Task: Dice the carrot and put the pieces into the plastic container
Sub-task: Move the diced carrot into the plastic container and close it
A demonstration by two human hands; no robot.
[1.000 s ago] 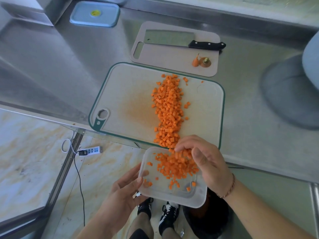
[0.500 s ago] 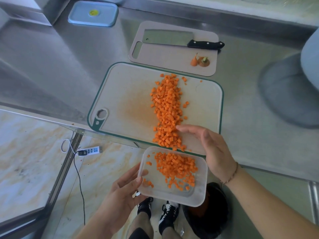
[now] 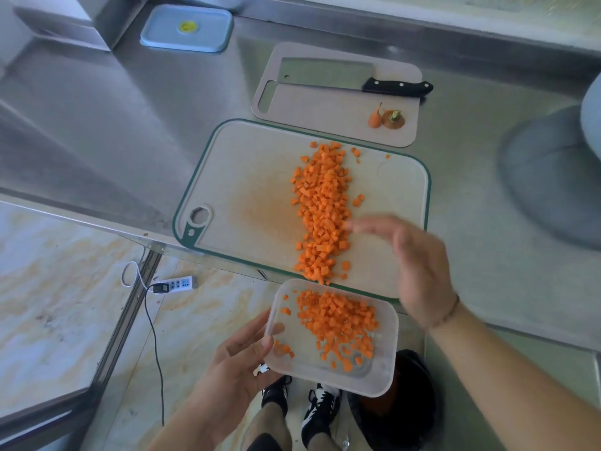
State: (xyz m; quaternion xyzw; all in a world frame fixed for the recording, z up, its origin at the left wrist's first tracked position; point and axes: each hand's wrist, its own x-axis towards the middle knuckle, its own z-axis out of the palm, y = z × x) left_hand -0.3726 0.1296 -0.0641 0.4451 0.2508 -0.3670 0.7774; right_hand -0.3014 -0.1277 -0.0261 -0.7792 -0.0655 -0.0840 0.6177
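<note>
on cutting board (image 3: 247, 190), diced carrot (image 3: 320, 209) row runs near-to-far.

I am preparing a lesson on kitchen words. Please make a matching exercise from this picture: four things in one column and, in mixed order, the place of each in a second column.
Things
1. cleaver
2. plastic container
3. blue lid
4. carrot ends

Places
A. far left on the steel counter
B. held below the counter edge by the left hand
C. right part of the small beige board, near its edge
D. flat along the far side of the small beige board

Pairs: 1-D, 2-B, 3-A, 4-C
</note>
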